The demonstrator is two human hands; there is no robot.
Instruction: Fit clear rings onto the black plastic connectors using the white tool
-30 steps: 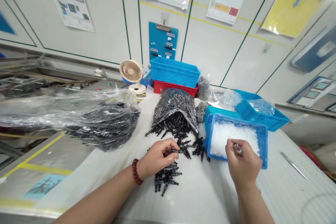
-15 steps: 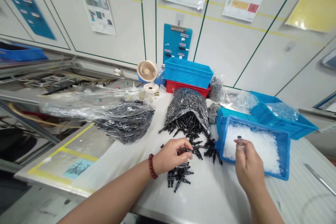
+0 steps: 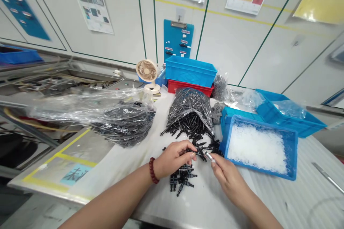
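Observation:
My left hand (image 3: 176, 159), with a beaded bracelet at the wrist, pinches a slim black stem-like part whose end shows at the fingertips. Close to its right, my right hand (image 3: 228, 175) grips a small silver cylindrical tool (image 3: 209, 156), its tip pointing at the left hand's fingertips with a small gap between. Below the left hand lies a pile of black parts with pale rings (image 3: 181, 180). Behind both hands, plain black parts (image 3: 190, 123) spill from an open clear bag (image 3: 189, 100). A blue bin (image 3: 292, 154) of small white translucent rings (image 3: 258, 146) stands to the right.
A second clear bag of black parts (image 3: 123, 125) lies at left. At the back stand a small fan (image 3: 147, 71) and a blue crate (image 3: 190, 69) on a red one (image 3: 188, 87). More blue bins (image 3: 298, 121) sit at right, near a metal strip (image 3: 326, 177).
My right hand has moved left from over the bin of white rings to beside my left hand, still holding the silver tool. The left hand has stayed nearly in place.

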